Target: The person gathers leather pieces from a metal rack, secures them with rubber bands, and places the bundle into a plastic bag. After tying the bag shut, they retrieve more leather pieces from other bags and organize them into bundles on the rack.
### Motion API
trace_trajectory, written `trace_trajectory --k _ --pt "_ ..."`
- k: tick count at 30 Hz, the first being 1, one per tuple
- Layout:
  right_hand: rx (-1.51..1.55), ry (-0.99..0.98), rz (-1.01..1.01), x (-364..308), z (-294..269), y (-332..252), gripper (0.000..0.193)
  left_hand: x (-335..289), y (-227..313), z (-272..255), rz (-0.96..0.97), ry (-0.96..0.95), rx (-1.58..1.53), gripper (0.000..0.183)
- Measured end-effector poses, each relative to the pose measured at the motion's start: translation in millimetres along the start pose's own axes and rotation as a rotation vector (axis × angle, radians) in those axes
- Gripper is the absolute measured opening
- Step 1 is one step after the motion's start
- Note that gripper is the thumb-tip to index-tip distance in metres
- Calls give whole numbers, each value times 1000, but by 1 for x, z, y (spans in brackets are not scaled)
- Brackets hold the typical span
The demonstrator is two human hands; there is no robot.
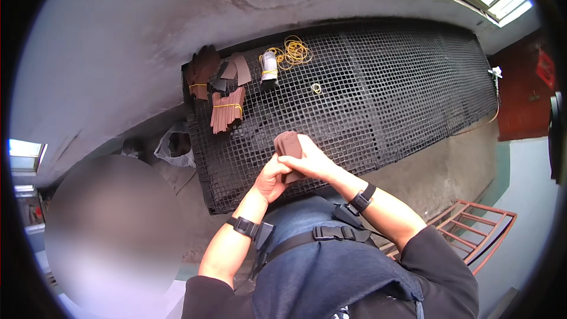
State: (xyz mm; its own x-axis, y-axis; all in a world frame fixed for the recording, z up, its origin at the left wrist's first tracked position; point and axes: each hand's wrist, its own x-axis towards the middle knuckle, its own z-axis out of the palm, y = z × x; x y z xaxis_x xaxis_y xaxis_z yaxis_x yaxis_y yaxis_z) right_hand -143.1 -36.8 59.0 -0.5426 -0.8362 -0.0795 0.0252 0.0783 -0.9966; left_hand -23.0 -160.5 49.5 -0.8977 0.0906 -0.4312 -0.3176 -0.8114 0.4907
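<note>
My left hand (271,179) and my right hand (315,160) are both closed around a small stack of flat, reddish-brown pieces (289,143). This stack is held in front of my waist, over the near edge of a black mesh-topped table (407,94). My left fingers wrap its lower left side, while the right thumb lies across its face. What the pieces are made of I cannot tell. Beyond my hands, to the left, a bundle of thin pinkish-brown pieces (227,119) is tied with a yellow rubber band.
At the table's far left lie dark brown pieces (204,65) and loose flat pieces (242,70). Beside them are a white wrapped roll (269,64) and yellow rubber bands (294,53). A plastic bag (177,152) sits left of the table; a reddish metal rack (481,224) stands at right.
</note>
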Motion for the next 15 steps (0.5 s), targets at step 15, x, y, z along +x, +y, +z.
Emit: trace_trajectory --k 15 --pt "-639 64 -11 153 7 -9 53 -145 -14 -51 446 344 -205 85"
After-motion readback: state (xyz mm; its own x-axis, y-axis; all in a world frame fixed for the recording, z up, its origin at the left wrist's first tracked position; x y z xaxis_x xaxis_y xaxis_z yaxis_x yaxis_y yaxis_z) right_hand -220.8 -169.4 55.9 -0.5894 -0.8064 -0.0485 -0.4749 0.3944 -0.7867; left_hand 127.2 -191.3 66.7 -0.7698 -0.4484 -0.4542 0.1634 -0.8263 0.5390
